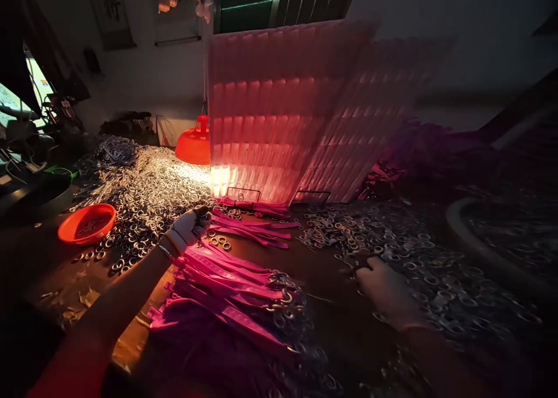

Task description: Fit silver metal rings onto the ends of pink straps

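At frame centre, pink straps (250, 226) on the bench (325, 270) are gripped by the left hand (185, 229). Lower right, metal rings (392, 235) are touched by the right hand (386, 290), fingers curled loosely.

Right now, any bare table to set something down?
One dark bare patch between the finished pink straps and the right hand. Crowded elsewhere: metal rings heaped behind the left hand, more rings right, loose straps ahead.
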`<state>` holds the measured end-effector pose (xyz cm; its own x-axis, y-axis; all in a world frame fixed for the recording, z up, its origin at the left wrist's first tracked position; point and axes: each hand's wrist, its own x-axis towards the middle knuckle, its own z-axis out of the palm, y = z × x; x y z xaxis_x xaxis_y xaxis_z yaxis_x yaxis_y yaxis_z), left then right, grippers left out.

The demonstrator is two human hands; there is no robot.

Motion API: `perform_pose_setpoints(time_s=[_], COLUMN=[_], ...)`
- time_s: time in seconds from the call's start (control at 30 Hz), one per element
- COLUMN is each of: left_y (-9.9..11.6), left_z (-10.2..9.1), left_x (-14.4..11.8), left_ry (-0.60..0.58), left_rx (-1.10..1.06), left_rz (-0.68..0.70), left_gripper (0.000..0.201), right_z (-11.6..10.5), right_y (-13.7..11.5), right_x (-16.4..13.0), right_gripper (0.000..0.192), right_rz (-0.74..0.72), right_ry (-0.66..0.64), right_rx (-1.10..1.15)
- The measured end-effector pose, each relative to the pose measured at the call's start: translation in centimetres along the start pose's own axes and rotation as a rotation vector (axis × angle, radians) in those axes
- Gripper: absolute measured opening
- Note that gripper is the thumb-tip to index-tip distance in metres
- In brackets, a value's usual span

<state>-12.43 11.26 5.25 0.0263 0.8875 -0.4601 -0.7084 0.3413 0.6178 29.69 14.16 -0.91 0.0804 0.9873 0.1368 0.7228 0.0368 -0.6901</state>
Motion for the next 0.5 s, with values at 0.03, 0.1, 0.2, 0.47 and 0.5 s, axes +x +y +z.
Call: perform_pose_setpoints(time_s=[0.03,0.1,0.2,0.47,0.5], left_y=[-1.6,-4.5,-8.0,-11.8,-12.0], left_z=[0.7,2.1,3.9,5.3,5.2], left_x=[-0.7,-2.0,-3.7,-5.7,-5.8], left_ry=[-0.026,-0.082,-0.156,-0.181,-0.185], left_rx=[-0.012,-0.037,-0.062,0.095,0.117], left_rz=[-0.036,-0.097,-0.165,0.109,0.149], left_gripper=[0.024,0.025,0.025,0.014,0.018], right_z=[0.5,1.7,3.0,5.2,5.6], right_y=[-1.8,-5.9,-11.4,-16.5,-16.6], right_x=[-0.8,-2.9,-6.1,-8.9,-8.7], right_gripper=[0.023,0.031,0.037,0.037,0.037], right_rz=[-0.004,-0.095,-0.34,-0.371,-0.347], right_ry=[-0.083,-0.161,-0.281,-0.233,-0.24], right_rx=[0.189,0.29,0.363,0.35,0.39])
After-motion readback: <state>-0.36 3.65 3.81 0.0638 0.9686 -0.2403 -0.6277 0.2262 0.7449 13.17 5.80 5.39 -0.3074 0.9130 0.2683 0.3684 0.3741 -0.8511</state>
